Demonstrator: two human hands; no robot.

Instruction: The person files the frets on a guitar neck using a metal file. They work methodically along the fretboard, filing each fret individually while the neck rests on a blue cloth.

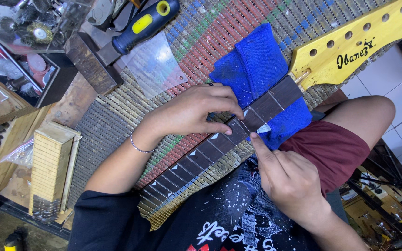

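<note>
Head view. Guitar neck (219, 142) lay diagonally across the woven mat (201, 42), dark fretboard up, yellow headstock (350, 49) at its far end. Blue cloth (257, 69) sat folded under and around the neck just short of the headstock. Left hand (191, 111) rested on the neck, fingers curled over the fretboard, thumb pressing its near edge. Right hand (289, 179) pinched something small and pale against the neck's near edge (too small to identify). Blue-handled tool (140, 25) lay well beyond the neck.

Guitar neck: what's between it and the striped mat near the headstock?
A folded blue cloth lies under the guitar neck, on the striped mat, next to the yellow headstock, in the head view.
</note>
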